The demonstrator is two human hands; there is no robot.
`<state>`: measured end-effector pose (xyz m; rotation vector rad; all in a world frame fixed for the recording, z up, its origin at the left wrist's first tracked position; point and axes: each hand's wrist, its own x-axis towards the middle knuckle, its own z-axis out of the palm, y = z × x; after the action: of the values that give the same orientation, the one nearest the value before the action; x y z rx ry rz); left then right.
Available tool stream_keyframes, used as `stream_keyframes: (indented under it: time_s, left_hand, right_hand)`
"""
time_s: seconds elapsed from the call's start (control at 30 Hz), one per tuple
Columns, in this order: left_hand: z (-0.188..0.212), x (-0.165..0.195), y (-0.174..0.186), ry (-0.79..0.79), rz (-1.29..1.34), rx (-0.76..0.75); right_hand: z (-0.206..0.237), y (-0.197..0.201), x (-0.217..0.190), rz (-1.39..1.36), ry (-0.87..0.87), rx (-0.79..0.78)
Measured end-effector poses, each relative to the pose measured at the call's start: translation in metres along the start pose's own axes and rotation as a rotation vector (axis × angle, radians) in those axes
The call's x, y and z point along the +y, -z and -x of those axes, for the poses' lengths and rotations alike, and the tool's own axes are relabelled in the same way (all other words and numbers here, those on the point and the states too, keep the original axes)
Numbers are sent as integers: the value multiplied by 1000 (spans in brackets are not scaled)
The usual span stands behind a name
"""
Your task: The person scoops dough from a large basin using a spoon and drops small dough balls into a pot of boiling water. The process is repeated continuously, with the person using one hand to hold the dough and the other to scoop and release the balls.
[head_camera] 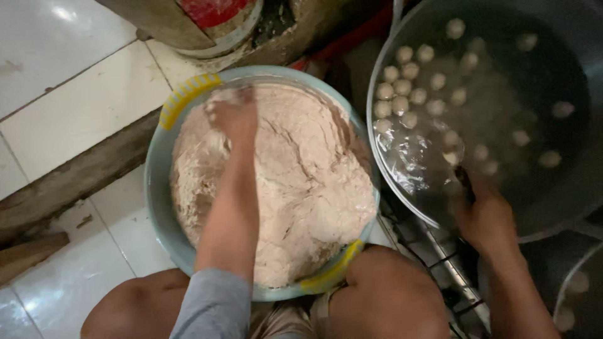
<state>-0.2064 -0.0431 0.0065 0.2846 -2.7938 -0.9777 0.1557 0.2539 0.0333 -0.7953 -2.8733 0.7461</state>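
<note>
A pale blue plastic basin point(157, 188) with yellow handles holds a big mound of pinkish-beige meat paste point(308, 182). My left hand point(233, 116) is pressed into the far left side of the paste, fingers buried and smeared with it. My right hand point(485, 216) is at the near rim of a large dark metal pot point(559, 207), closed on a dark spoon handle point(463, 177) whose bowl dips into the water. Several pale round balls point(402, 88) float in the pot.
White floor tiles point(69, 107) lie to the left, with a wooden plank point(69, 182) crossing them. A stove grate point(440, 263) sits under the pot. A second pot rim point(578, 289) shows at bottom right. My knees point(383, 301) frame the basin.
</note>
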Motion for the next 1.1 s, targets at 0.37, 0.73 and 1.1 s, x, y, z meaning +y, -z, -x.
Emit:
stream_keyframes:
  time_s: [0.37,0.73,1.1]
  left_hand:
    - [155,38,4,-754,12,-627]
    - [218,-7,2,-537,501,-641]
    - [220,4,0,-347,222,-719]
  right_hand:
    - [0,2,-28,108,-343,-183]
    - [31,-2,-82,-671,-377,-534]
    - [32,-7,-90,-811,-376,-635]
